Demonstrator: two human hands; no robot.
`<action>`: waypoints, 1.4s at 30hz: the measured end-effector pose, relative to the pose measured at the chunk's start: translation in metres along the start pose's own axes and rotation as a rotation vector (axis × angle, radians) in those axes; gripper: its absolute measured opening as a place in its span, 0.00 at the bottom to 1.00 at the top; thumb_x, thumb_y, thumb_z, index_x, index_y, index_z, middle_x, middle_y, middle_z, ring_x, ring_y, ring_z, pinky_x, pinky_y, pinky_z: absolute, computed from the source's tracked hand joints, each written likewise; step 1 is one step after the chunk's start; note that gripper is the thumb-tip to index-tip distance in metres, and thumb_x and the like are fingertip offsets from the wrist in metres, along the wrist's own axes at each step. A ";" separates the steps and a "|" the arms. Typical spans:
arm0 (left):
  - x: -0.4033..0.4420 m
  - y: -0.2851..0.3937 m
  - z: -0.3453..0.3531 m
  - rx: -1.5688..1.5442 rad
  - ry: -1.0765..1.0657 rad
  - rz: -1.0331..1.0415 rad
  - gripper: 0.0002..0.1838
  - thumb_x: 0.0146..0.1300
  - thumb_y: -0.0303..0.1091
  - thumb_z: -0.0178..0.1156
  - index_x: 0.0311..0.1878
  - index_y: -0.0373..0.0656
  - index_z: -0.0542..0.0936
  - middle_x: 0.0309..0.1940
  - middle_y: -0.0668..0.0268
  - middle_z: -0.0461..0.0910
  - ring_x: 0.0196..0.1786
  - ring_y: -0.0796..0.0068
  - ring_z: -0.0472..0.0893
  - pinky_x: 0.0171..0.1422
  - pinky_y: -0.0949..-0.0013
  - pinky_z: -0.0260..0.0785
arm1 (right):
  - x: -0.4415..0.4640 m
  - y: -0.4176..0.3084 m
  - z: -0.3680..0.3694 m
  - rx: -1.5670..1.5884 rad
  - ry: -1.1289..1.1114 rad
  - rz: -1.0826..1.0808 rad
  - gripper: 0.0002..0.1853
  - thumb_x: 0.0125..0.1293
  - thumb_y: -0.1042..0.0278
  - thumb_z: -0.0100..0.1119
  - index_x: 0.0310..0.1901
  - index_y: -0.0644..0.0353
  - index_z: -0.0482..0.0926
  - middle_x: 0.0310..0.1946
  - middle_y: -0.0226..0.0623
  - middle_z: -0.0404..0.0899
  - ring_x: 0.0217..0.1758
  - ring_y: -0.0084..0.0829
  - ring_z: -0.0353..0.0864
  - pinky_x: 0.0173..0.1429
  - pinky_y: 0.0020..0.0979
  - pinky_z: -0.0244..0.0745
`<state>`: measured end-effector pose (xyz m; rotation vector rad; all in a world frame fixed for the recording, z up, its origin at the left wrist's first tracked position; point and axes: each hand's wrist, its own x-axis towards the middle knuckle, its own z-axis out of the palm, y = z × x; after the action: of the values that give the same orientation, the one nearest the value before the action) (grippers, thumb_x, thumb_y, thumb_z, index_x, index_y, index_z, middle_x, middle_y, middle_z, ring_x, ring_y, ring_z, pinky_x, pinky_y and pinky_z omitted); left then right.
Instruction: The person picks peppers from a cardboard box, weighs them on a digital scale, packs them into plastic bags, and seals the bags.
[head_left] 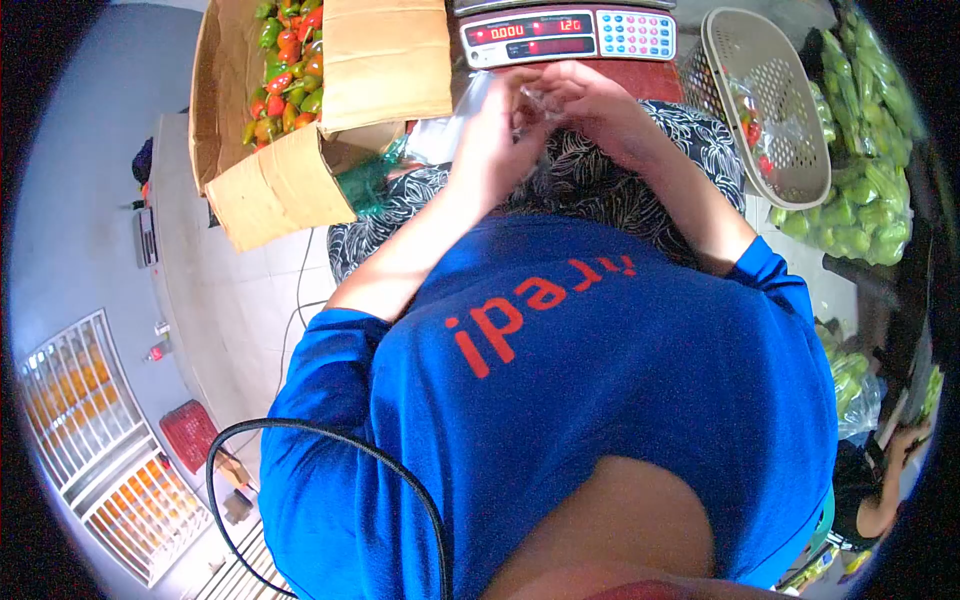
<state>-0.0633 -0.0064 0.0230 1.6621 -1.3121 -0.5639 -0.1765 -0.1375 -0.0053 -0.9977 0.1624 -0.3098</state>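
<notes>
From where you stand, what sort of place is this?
Probably a room for weighing and packing produce, perhaps for sale: there's a digital scale, a cardboard box of red and green peppers, and bagged green vegetables.

The shirt (610, 370) is bright blue, with red lettering (520, 310) across it. The cloth (715, 140) beyond it is black, patterned in white leafy outlines. The plastic (437, 140) is whitish. Far left, a tan-brown cardboard box (385, 60) holds peppers (288, 70) mottled red, orange and green, beside a dark green net (365, 190). The far scale (500, 52) is white with glowing red digits (507, 32) and blue and red keys (636, 35). On the right, the basket (815, 165) is greyish beige, the bagged vegetables (865, 215) pale green. Near left, the cable (340, 432) is black.
</notes>
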 end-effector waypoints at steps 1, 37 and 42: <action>0.000 0.003 -0.006 -0.032 -0.023 -0.038 0.28 0.54 0.20 0.57 0.59 0.42 0.61 0.39 0.62 0.75 0.44 0.74 0.76 0.47 0.73 0.70 | 0.002 0.002 -0.003 -0.015 0.011 -0.040 0.19 0.59 0.73 0.55 0.53 0.63 0.69 0.47 0.39 0.74 0.52 0.29 0.73 0.53 0.27 0.69; 0.005 0.003 -0.103 -0.228 0.172 -0.137 0.26 0.61 0.27 0.55 0.62 0.36 0.62 0.23 0.67 0.80 0.25 0.87 0.75 0.29 0.85 0.64 | -0.006 -0.009 -0.012 -0.855 0.133 -0.141 0.14 0.64 0.62 0.55 0.27 0.64 0.74 0.22 0.22 0.68 0.29 0.15 0.66 0.34 0.20 0.64; 0.001 0.009 -0.104 -0.096 0.097 -0.168 0.26 0.61 0.24 0.53 0.64 0.41 0.61 0.18 0.71 0.76 0.24 0.88 0.75 0.28 0.85 0.63 | -0.006 -0.012 -0.009 -0.804 0.109 -0.063 0.13 0.65 0.63 0.54 0.28 0.64 0.75 0.22 0.23 0.69 0.29 0.16 0.66 0.34 0.20 0.65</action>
<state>0.0152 0.0309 0.0810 1.7081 -1.0670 -0.6271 -0.1868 -0.1486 -0.0003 -1.7850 0.3715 -0.3646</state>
